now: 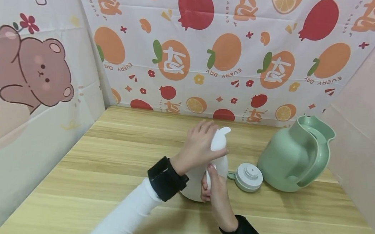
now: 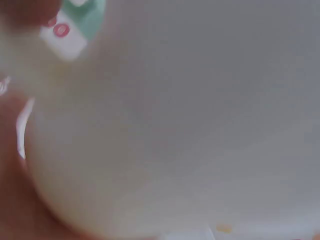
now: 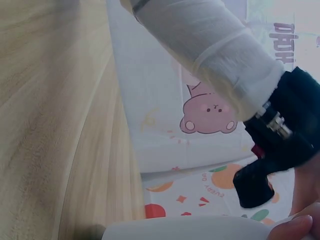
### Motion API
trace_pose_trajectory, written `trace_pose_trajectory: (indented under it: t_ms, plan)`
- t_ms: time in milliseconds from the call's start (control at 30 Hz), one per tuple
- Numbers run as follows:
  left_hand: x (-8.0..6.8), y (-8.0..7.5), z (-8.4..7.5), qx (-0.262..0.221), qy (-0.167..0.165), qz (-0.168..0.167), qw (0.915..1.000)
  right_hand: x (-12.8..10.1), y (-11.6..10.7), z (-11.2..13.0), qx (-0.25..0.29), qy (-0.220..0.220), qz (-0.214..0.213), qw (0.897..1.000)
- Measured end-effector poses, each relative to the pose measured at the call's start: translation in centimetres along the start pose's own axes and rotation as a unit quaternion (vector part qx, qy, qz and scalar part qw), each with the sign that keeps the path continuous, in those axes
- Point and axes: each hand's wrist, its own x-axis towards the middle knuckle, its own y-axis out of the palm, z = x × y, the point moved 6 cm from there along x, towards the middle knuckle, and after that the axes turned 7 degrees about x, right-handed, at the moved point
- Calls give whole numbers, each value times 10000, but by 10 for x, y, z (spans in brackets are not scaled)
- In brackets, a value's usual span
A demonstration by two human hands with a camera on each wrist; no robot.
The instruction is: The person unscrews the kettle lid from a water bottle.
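Note:
A white thermos jug (image 1: pixel 194 183) stands on the wooden table, partly hidden behind both hands. My left hand (image 1: pixel 200 143) grips it round the upper part, with the thumb across the near side and the fingers over the far side. Above the thumb, a small white tab sticks out at the top. My right hand (image 1: pixel 215 183) holds the jug's handle, thumb uppermost. In the left wrist view the jug's pale body (image 2: pixel 200 125) fills most of the picture. The right wrist view shows the jug's white edge (image 3: pixel 185 229) along the bottom, beside a fingertip.
Right of the jug lies a round lid (image 1: pixel 249 177), white on top with a green rim and tab. A green thermos jug (image 1: pixel 281 162) stands close beyond it, handle towards the front. Printed cloths (image 1: pixel 190 74) hang behind and beside the wooden table (image 1: pixel 107 165).

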Motion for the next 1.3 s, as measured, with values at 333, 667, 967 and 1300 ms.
trace_pose_trajectory:
  t_ms: [333,667,967,1300]
  plan:
    - [-4,-4,21,-1486,1752,827,9697,-1,1,1,-2,-36,108,9999]
    - [-7,-3,17,-1158,1520,563,9800,1,0,0,-39,-104,97,9999]
    - [-12,-1,4,140,1150,-15,9933,1,-1,0,-28,-127,36,9999]
    - [-16,0,-6,737,536,-492,9946,0,0,1,108,-8,42,9999]
